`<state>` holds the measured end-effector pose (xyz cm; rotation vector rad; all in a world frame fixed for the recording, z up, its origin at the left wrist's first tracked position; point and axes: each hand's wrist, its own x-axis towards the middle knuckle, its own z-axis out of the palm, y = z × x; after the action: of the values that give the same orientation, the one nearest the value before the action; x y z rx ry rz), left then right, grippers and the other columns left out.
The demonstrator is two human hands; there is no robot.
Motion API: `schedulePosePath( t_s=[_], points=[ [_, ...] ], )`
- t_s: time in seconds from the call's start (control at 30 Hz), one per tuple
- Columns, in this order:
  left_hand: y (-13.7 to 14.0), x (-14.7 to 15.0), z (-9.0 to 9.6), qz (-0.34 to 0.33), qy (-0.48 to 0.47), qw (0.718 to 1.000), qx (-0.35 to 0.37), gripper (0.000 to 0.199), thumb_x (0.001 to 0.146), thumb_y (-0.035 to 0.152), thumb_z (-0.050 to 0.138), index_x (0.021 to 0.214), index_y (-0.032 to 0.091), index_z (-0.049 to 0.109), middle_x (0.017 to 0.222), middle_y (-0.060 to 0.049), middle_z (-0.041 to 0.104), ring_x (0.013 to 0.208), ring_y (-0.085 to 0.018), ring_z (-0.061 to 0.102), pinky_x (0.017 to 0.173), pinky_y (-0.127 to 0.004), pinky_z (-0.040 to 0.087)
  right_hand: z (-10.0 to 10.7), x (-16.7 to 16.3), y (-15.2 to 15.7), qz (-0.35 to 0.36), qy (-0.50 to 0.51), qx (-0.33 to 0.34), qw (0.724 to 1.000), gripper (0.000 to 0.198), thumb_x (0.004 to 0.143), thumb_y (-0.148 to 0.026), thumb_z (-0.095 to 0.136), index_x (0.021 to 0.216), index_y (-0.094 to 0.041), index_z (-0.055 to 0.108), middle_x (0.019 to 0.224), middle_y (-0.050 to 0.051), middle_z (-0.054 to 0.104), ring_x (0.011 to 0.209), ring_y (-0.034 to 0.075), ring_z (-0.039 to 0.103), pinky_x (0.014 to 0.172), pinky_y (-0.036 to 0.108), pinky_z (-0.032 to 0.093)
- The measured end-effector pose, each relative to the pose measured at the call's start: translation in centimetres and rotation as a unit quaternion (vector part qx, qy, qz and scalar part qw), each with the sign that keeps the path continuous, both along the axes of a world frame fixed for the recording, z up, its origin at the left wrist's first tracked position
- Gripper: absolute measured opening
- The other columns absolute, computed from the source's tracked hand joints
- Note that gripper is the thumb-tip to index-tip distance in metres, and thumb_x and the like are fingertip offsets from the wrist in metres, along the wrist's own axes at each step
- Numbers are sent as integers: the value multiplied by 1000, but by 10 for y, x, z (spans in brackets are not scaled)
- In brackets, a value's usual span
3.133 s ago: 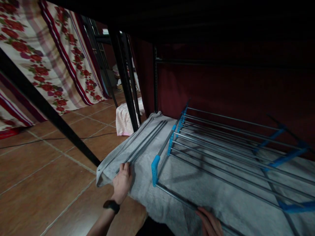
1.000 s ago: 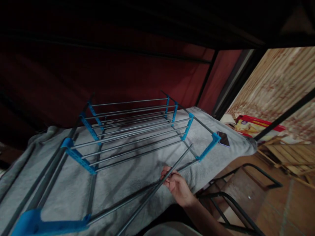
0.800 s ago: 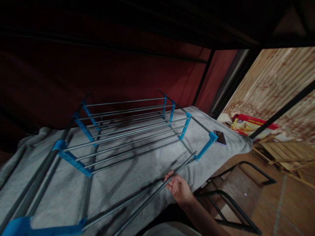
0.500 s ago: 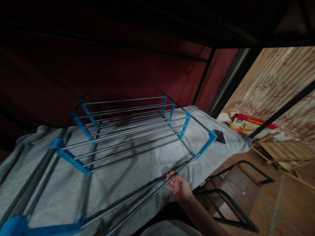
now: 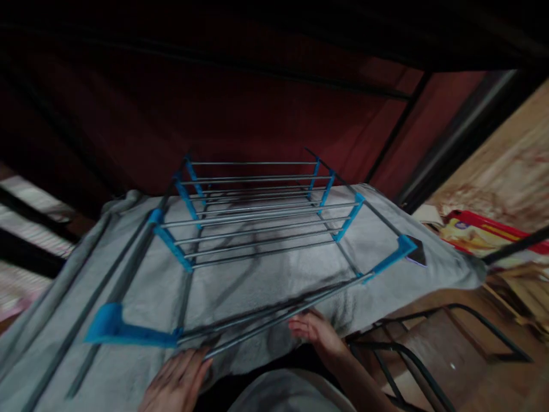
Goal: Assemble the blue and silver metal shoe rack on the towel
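At the left, a spare rod (image 5: 86,313) lies on the grey blanket (image 5: 266,280), 10 o'clock from the left hand (image 5: 178,377). That hand, back upward, has its fingers folded over the near end of 1 loose rod (image 5: 274,323), the grip's underside hidden. The loose rod's long axis runs towards 2 o'clock, in front of the rack (image 5: 257,215), to a blue corner piece (image 5: 390,262); contact there is unclear. The right hand (image 5: 315,329), nearer that far end, has half-curled, parted fingers gripping nothing; the loose rod passes at 12 o'clock, just beside the fingertips.
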<state>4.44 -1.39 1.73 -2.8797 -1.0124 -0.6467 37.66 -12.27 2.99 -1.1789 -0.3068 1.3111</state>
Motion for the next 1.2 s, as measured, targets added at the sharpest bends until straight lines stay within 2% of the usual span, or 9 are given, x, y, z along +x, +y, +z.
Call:
schedulePosePath(
  t_s=[0.23, 0.33, 0.43, 0.57, 0.7, 0.8, 0.9, 1.03, 1.2],
  points=[
    [-25, 42, 48, 87, 60, 993, -54, 36, 98, 14, 45, 129, 22, 61, 112, -7, 71, 108, -22, 65, 101, -41, 50, 37, -23, -6, 370, -239, 74, 895, 40, 96, -53, 52, 94, -21, 76, 85, 7, 73, 79, 20, 69, 74, 32, 54],
    [-28, 48, 53, 85, 55, 993, -56, 44, 94, 6, 46, 135, 21, 55, 118, -8, 69, 116, -21, 62, 106, -40, 47, 43, -35, 5, 253, -431, 176, 848, 31, 101, -41, 47, 111, -27, 72, 115, 7, 71, 109, 22, 65, 94, 34, 52],
    [-29, 52, 54, 79, 47, 994, -62, 48, 94, 5, 44, 138, 21, 51, 123, -7, 68, 118, -20, 61, 109, -39, 45, 38, -44, 22, 202, -609, 243, 727, 33, 101, -32, 47, 129, -29, 63, 133, 6, 63, 125, 23, 57, 107, 40, 45],
    [-31, 57, 54, 67, 19, 997, -45, 46, 95, 6, 41, 139, 20, 49, 126, -7, 68, 121, -18, 60, 111, -37, 44, 27, -48, 42, 243, -742, 258, 569, 40, 101, -28, 47, 140, -27, 55, 125, 8, 67, 114, 25, 62, 101, 43, 47],
    [-41, 51, 64, 63, -94, 991, 65, 37, 94, 10, 53, 129, 21, 55, 119, -7, 70, 122, -20, 60, 111, -39, 43, 25, -47, 49, 212, -805, 258, 491, 34, 101, -19, 42, 128, -21, 62, 111, 9, 70, 96, 22, 66, 89, 38, 50],
    [-39, 36, 78, 184, -315, 921, 138, 28, 88, 13, 64, 114, 24, 59, 108, -5, 67, 112, -21, 62, 104, -40, 45, 29, -44, 50, 211, -824, 268, 453, 32, 102, -19, 42, 127, -22, 62, 109, 7, 69, 91, 19, 67, 83, 35, 50],
    [-19, 17, 92, 277, -522, 807, 4, 29, 91, 30, 64, 118, 24, 56, 114, -7, 61, 110, -22, 60, 97, -39, 48, 32, -42, 49, 201, -833, 274, 436, 30, 103, -22, 41, 125, -22, 61, 111, 7, 70, 90, 19, 67, 80, 34, 49],
    [18, 5, 94, 140, -485, 801, -321, 40, 86, 54, 64, 109, 21, 64, 109, -9, 67, 103, -25, 62, 90, -39, 50, 35, -42, 50, 197, -837, 274, 431, 26, 104, -27, 43, 123, -23, 61, 109, 7, 70, 87, 18, 68, 77, 32, 49],
    [41, 11, 66, 103, -528, 771, -341, 49, 81, 68, 62, 77, 19, 59, 70, 0, 55, 67, -16, 50, 64, -31, 40, 38, -39, 57, 215, -840, 264, 423, 26, 103, -24, 45, 124, -23, 59, 108, 6, 70, 84, 18, 69, 72, 32, 49]
  ],
)
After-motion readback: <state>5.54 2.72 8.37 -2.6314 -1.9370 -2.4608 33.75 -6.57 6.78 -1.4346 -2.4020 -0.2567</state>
